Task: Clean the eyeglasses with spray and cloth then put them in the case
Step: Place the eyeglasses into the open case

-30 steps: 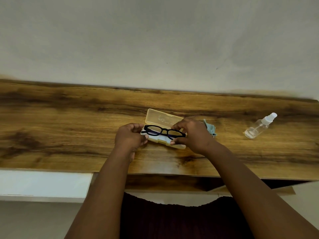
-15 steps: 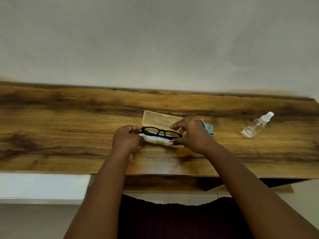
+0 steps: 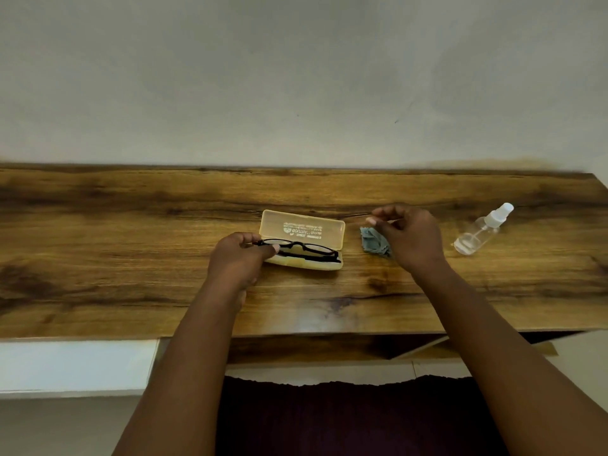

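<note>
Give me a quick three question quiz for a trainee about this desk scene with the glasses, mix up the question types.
1. True or false: the black-framed eyeglasses lie in the open translucent yellow plastic case.
2. Which hand holds the eyeglasses? A) left hand B) right hand C) both
3. Fill in: the crumpled grey-blue cleaning cloth lies between the case and the ____.

Key:
1. True; the lid stands open behind them.
2. A; it grips their left end, while the right hand is over the cloth, apart from the eyeglasses.
3. The clear plastic spray bottle with the white nozzle, lying on the wooden desk.
</note>
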